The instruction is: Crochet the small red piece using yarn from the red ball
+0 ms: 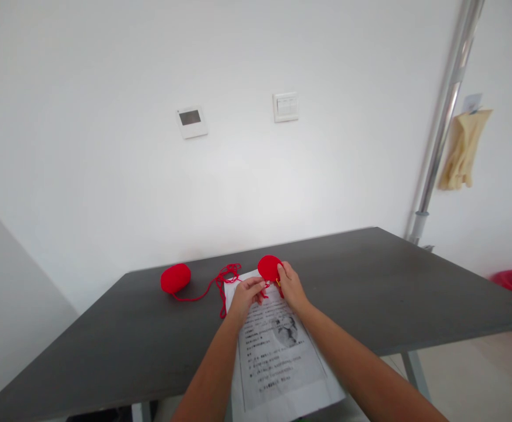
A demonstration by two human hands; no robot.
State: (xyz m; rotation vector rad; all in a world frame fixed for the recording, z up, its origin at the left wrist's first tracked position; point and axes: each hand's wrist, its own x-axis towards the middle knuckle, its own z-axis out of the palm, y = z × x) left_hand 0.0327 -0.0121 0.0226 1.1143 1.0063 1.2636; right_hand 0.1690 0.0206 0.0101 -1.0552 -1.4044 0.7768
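You're holding a disc point(268, 268).
Your right hand point(293, 288) is gripping its edge, likely keeping it steady; your left hand point(248, 293) is pinching something tiny, apparently yarn point(222, 279).

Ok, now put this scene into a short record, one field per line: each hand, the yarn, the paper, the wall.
Left hand: at red yarn beside the round piece; grip too small to tell
Right hand: holding the red round piece by its right edge
Small yellow item: by the right hand's fingers
Yarn ball: on the dark table, left of the paper, strand trailing toward the hands
Printed paper: under the hands, overhanging the near table edge
Wall: switch plate, small panel
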